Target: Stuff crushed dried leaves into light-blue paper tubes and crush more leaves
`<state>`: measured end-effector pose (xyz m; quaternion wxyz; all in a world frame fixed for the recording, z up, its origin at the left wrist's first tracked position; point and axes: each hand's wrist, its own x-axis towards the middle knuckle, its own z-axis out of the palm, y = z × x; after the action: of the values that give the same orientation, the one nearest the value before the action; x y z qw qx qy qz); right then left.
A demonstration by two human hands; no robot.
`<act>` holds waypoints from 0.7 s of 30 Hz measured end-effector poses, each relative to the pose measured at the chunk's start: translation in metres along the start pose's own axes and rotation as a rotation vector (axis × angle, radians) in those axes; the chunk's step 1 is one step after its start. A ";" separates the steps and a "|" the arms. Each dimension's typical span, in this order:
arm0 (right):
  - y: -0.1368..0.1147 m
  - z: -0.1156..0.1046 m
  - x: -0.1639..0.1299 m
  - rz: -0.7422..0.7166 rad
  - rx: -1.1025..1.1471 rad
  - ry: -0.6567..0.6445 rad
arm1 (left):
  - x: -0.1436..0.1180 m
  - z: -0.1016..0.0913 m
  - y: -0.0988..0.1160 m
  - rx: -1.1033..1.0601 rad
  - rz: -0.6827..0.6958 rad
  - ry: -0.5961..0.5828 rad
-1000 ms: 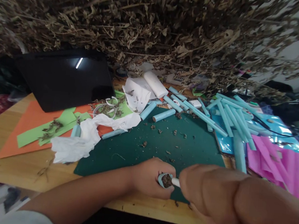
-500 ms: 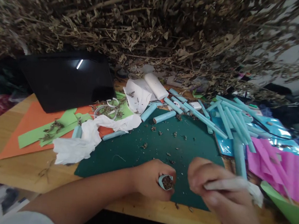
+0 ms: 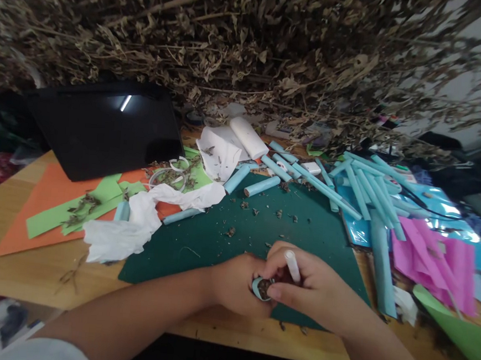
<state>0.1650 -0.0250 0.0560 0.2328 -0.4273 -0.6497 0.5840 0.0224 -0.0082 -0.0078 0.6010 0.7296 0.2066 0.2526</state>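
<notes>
Between both hands sits a small blue paper tube [image 3: 262, 288], packed with brown dried bits. Left hand [image 3: 238, 284] is wrapped around it, holding it upright with the open end up, probably so nothing spills. Right hand [image 3: 311, 285] pinches a white stick [image 3: 292, 265] and touches the tube's top. Under the hands lies a green mat [image 3: 261, 231].

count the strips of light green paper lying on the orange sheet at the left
2: one long light green paper strip lying low across the orange paper sheet, and a second, wider strip just above it, by the black panel. Crumpled white tissue may hide more.
</notes>
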 end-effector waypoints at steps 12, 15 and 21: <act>-0.014 -0.018 0.025 0.228 0.130 -0.329 | -0.001 0.000 -0.002 -0.049 0.023 -0.010; -0.017 -0.021 0.009 0.028 0.376 0.011 | -0.001 -0.001 0.000 -0.023 0.001 -0.010; -0.044 0.003 -0.023 -0.530 0.613 0.324 | 0.001 -0.006 0.004 -0.010 0.082 -0.045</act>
<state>0.1620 -0.0436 0.1018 0.5896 -0.2428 -0.4889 0.5953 0.0194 -0.0041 -0.0033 0.5984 0.7398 0.1618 0.2618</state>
